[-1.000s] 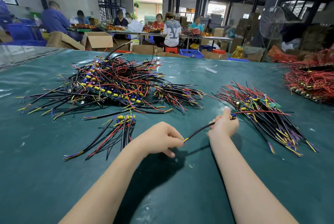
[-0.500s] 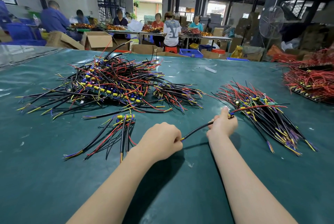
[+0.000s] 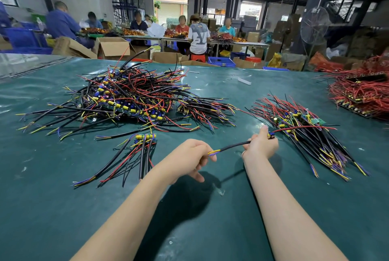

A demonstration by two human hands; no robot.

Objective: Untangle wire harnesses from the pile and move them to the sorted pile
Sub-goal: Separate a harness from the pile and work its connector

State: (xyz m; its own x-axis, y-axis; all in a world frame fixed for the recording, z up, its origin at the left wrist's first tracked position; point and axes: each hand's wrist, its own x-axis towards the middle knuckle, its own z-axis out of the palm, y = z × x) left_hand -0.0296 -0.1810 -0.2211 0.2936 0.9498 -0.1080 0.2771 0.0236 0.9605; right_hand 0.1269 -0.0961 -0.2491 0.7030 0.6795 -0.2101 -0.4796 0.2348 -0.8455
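— Wire harness: how is it held?
— It is stretched between both hands, above the green table. Its yellow and purple ends are pinched by the fingertips of the left hand. The other end, where a small yellow and blue part sits, is gripped in the curled fingers of the right hand, with one digit raised.
— And the red lead?
— It is seen running from the right hand out to the right, over the near edge of the sorted pile. Whether the pile is touched cannot be told.
— What is found to the left?
— A small bundle is laid near the left hand, its leads fanned toward the near edge of the table. Beyond it the tangled pile is heaped, with a smaller, flatter clump touching its right side.
— Farther out?
— A red-wired heap is set at the table's far right, well apart from the hands. Behind the table, cardboard boxes, a standing fan and several people are seen.
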